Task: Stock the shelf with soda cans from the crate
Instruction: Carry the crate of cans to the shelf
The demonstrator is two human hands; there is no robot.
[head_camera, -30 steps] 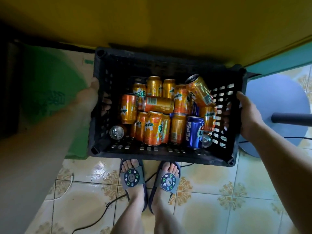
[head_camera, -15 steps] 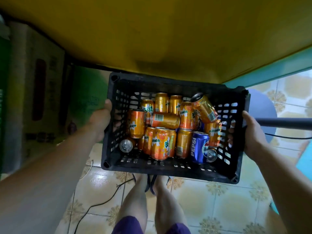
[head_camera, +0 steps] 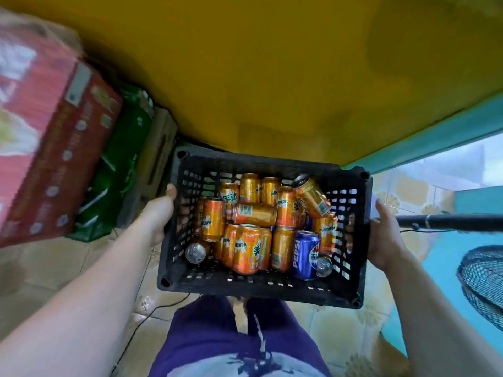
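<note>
I have the black crate carried at waist height, left hand and right hand gripping its end walls; loose soda cans make it heavy, I'd judge, apt to roll; fingers probably hook the slots.

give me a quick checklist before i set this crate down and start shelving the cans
1. Left hand grips the crate side: ok.
2. Right hand grips the opposite side: ok.
3. Cans inside the walls: ok, though jumbled; one orange can leans high at the back.
4. Pepsi can upright: ok.
5. Floor path: not ok, a cable trails underfoot.
6. Shelf within reach: cannot tell, none in view.
</note>
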